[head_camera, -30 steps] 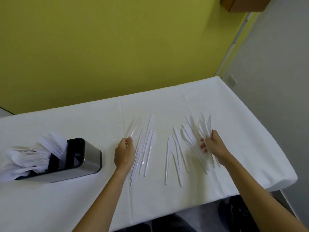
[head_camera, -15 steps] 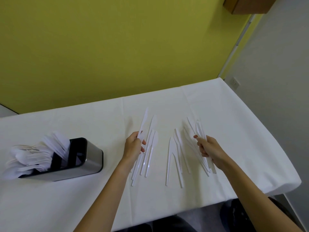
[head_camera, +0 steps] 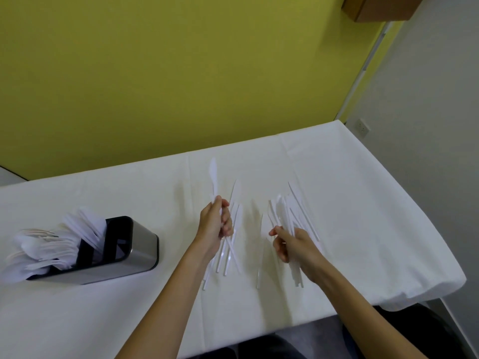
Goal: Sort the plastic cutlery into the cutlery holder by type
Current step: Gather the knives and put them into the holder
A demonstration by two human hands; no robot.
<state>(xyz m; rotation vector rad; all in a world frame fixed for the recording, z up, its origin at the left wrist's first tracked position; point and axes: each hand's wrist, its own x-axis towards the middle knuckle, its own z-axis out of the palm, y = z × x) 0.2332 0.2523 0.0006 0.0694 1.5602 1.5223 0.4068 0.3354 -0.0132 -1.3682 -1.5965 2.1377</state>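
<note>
My left hand [head_camera: 215, 226] grips a white plastic knife [head_camera: 214, 178] lifted off the table, blade pointing up and away. Under it several more white knives [head_camera: 228, 257] lie on the white cloth. My right hand [head_camera: 295, 247] holds a fanned bundle of white knives [head_camera: 287, 211], raised above the cloth. One loose knife [head_camera: 260, 255] lies between the two hands. At the left stands the black and steel cutlery holder [head_camera: 140, 252]; white forks and spoons [head_camera: 39, 247] stick out of its left compartments, and its right compartment shows dark.
The table with its white cloth [head_camera: 363, 203] ends in an edge close at the right and front. A yellow wall rises behind it. A wall socket [head_camera: 362, 127] sits on the grey wall at the right.
My left hand took one knife from the left pile and raised it. My right hand closed round the right pile, gathered it and lifted it toward the middle.
</note>
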